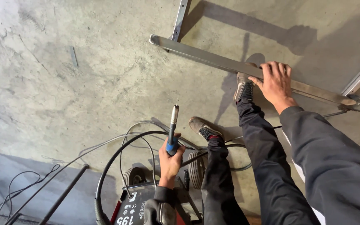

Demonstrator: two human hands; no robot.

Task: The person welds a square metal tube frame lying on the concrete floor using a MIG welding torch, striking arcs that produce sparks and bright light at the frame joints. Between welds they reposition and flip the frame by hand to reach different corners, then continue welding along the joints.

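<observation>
Torch: your left hand (169, 160) has its fingers wrapped tight round the blue grip of the welding torch (173, 129), nozzle pointing away from you, clear of the metal.
Bar: your right hand (276, 83) lies flat on the long steel bar (213, 58), fingers spread over its top and gripping nothing; the bar runs across the concrete floor (63, 83) from upper middle toward the right edge of view.
Foot: one shoe (243, 87) sits just beside that hand, against the bar; the other shoe (203, 127) stands nearer the welder (146, 204).
Burn risk: I judge that a bare palm on the bar is the weak point; heat would travel along the steel to skin and shoe.
Slip risk: the hand only presses down, so the bar could shift or roll if you lean harder.
Trip risk: the black hose (109, 166) and thin cables (21, 187) loop round your feet; a step back could snag them and tug the torch or the wheeled welder.
Joint: the cross pieces (179, 21) near the bar's ends look loose; whether they are fixed I cannot tell.
</observation>
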